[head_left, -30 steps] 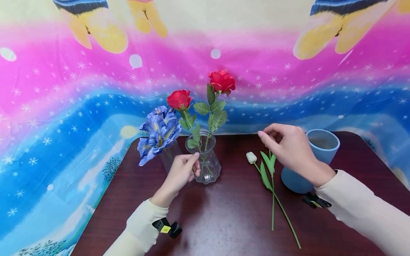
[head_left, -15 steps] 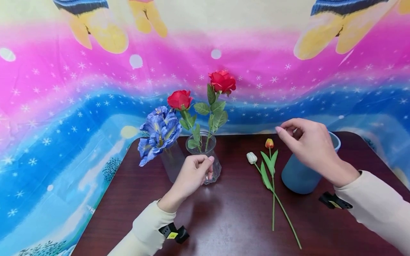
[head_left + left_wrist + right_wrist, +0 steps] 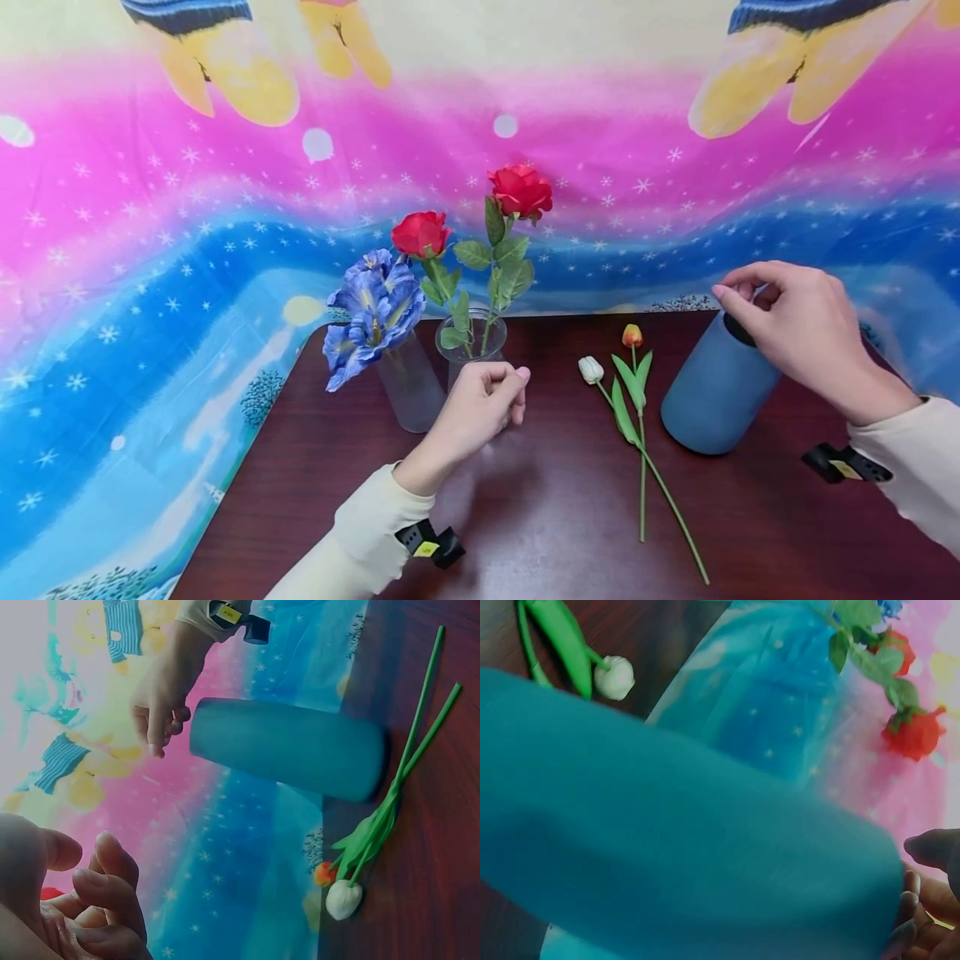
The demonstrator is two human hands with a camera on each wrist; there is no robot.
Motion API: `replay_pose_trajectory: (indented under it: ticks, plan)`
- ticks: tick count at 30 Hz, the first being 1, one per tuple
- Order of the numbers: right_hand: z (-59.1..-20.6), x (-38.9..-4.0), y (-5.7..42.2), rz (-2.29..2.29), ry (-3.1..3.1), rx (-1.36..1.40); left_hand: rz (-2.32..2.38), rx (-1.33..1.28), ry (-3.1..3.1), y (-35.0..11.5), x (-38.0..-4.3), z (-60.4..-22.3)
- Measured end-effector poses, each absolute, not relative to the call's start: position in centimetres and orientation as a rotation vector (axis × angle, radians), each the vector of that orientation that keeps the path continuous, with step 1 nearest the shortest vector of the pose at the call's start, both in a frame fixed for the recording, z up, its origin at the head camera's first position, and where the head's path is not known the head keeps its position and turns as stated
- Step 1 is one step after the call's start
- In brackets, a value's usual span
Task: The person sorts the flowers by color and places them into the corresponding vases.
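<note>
My left hand (image 3: 483,404) is raised in front of the glass vase (image 3: 471,337), which it partly hides. Its fingers are loosely bent with nothing between them in the left wrist view. At the mouth of the tall blue vase (image 3: 716,392), my right hand (image 3: 806,333) hovers with thumb and fingers loosely curled and no object in them. In the right wrist view its fingertips (image 3: 907,904) appear right at the rim. Between the hands lie a white tulip (image 3: 590,369) and an orange tulip (image 3: 632,336), their green stems crossed on the table.
Two red roses (image 3: 520,193) stand in the glass vase. To its left, a frosted vase (image 3: 411,392) holds blue flowers (image 3: 375,312). A dark wooden table (image 3: 300,517) carries everything, and a printed backdrop cloth (image 3: 600,167) hangs behind its far edge.
My right hand has moved right, from above the orange tulip to the blue vase's mouth, uncovering the tulip's bloom. The left hand has shifted right across the glass vase. Vases and flowers have stayed put.
</note>
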State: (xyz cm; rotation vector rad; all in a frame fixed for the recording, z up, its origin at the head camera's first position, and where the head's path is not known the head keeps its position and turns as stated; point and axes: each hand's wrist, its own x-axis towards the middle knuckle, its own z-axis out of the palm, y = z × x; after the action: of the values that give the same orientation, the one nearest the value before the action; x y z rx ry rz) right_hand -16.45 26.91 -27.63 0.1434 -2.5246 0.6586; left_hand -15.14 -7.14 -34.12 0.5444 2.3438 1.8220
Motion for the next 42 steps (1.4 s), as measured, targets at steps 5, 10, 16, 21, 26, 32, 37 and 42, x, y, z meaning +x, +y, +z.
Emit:
replay_pose_trajectory:
  ticks: [5, 10, 16, 21, 26, 32, 37, 42]
  plan:
    - [-27.9, -16.4, 28.1, 0.626, -2.578, 0.059, 1.795, 0.534, 2.346, -6.4, -15.3, -34.9]
    - [-28.2, -16.7, 28.8, 0.576, -2.612, -0.003, 1.764, 0.571, 2.412, -5.4, -15.7, -35.4]
    - [-28.5, -16.8, 29.5, 0.557, -2.667, -0.029, 1.764, 0.587, 2.413, -4.5, -15.9, -36.0]
    - [-28.9, -16.8, 30.4, 0.538, -2.69, -0.011, 1.755, 0.58, 2.408, -3.7, -16.2, -36.6]
    - [-29.1, -17.0, 31.4, 0.513, -2.733, 0.044, 1.735, 0.558, 2.412, -2.7, -16.7, -37.5]
    - [-29.2, -17.0, 32.1, 0.506, -2.803, 0.104, 1.681, 0.48, 2.441, -1.2, -17.2, -38.9]
    - [-29.3, -17.0, 32.2, 0.526, -2.817, 0.121, 1.59, 0.419, 2.475, 0.1, -17.3, -40.3]
    - [-29.3, -17.0, 32.3, 0.536, -2.814, 0.127, 1.461, 0.356, 2.509, 1.6, -17.2, -41.9]
